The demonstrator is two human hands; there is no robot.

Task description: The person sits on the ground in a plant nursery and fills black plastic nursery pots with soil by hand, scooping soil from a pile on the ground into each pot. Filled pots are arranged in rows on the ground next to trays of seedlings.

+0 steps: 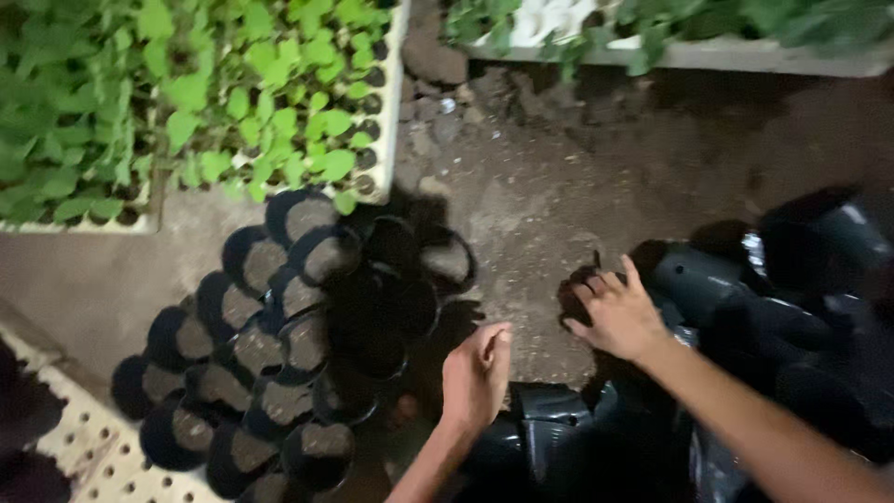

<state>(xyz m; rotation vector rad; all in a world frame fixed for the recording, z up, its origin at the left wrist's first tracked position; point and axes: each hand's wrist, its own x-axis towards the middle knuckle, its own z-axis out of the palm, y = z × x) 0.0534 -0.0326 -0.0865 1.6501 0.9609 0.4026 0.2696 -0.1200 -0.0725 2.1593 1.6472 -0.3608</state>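
I'm looking down at bare ground, dim light, soil scattered everywhere. My right hand [619, 315] is out over the dirt floor [531, 214], fingers spread and open, palm down, fingertips touching a dark clump of soil [575, 300] just left of it. Nothing is gripped there. My left hand [477, 373] sits nearer and to the left, fingers loosely curled with the thumb alongside; I cannot tell whether anything small is pinched in it, since the view is blurred.

Left of both hands there's a tight cluster of black grow bags [270, 354], standing upright and touching one another, most of them filled with soil to the top; a few on the right edge of the cluster look darker inside. Near and right, under my forearms, lies a heap of empty black bags [745, 307], shiny and crumpled.

Far left, a white seedling tray [386, 121] packed with green seedlings [233, 93]. Far right, another white tray [745, 54] with more leaves. Near left corner, a perforated white tray [93, 447] lies on the ground.
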